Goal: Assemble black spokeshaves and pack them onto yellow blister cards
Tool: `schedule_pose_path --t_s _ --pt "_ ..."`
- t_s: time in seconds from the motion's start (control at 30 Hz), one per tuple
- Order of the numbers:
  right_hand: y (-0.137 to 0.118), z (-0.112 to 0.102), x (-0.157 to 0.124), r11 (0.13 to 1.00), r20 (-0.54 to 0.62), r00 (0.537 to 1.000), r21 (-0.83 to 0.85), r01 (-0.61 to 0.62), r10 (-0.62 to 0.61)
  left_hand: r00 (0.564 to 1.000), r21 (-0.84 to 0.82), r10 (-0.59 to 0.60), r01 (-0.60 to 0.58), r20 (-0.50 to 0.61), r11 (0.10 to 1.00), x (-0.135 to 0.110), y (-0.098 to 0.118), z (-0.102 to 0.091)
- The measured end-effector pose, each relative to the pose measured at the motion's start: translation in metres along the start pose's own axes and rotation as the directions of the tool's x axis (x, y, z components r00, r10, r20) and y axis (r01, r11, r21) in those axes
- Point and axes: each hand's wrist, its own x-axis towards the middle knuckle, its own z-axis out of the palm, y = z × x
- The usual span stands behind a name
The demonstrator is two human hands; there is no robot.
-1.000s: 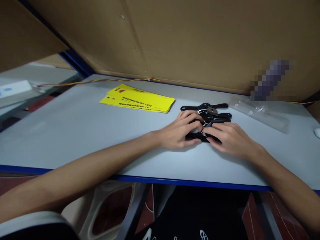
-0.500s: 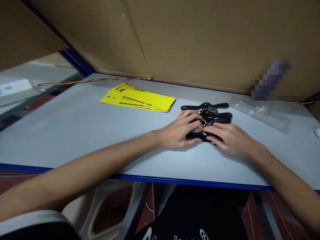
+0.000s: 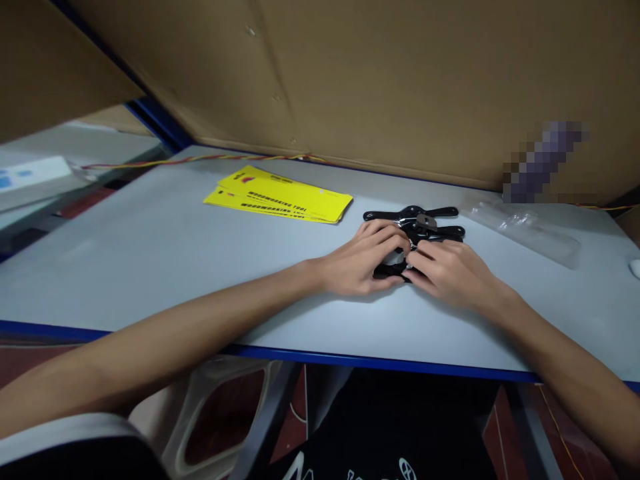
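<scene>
Since the earlier frames the right hand (image 3: 447, 275) has slid inward, so its fingertips now meet those of the left hand (image 3: 363, 263) over the nearest tool; the left hand has hardly shifted

Largest first: grey worktable (image 3: 150, 267) with a blue front edge, brown cardboard walls behind and to the left. Stack of yellow cards (image 3: 280, 197), printed "WOODWORKING TOOL", lies at the back, left of the hands and well apart from them. Clear plastic bags (image 3: 523, 223) lie flat to the right rear, apart from the tools

Black spokeshaves (image 3: 413, 217): a small pile just beyond the fingers, with two-handled bodies and a metal blade plate showing on the top one. Nearest spokeshave (image 3: 393, 270) sits on the table between the two hands; both hands are curled around it, thumbs and fingers pinching at its middle. Grip is closed on the tool from both sides; whether it is lifted clear of the table cannot be told

Progress, as a judgement: fingers working at the centre of one tool, perhaps blade or screw. No tool seems to be in a bag or against a card, so packing appears not begun
</scene>
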Motion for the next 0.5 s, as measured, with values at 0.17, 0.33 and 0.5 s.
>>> schedule_pose_path --t_s 0.17,0.33,0.5 --pt "-0.014 0.002 0.005 0.996 0.010 0.998 -0.068 -0.054 0.055 1.000 -0.009 -0.001 0.001 0.019 1.000 0.001 0.001 -0.001" --pt "-0.023 -0.002 0.008 0.982 0.133 0.979 -0.130 -0.137 0.154 0.999 -0.040 -0.024 0.026 0.040 0.999 0.001 0.001 0.000" --pt "-0.033 -0.004 0.014 0.971 0.262 0.937 -0.120 -0.208 0.233 1.000 -0.043 0.001 -0.001 0.019 0.999 0.000 0.000 0.000"
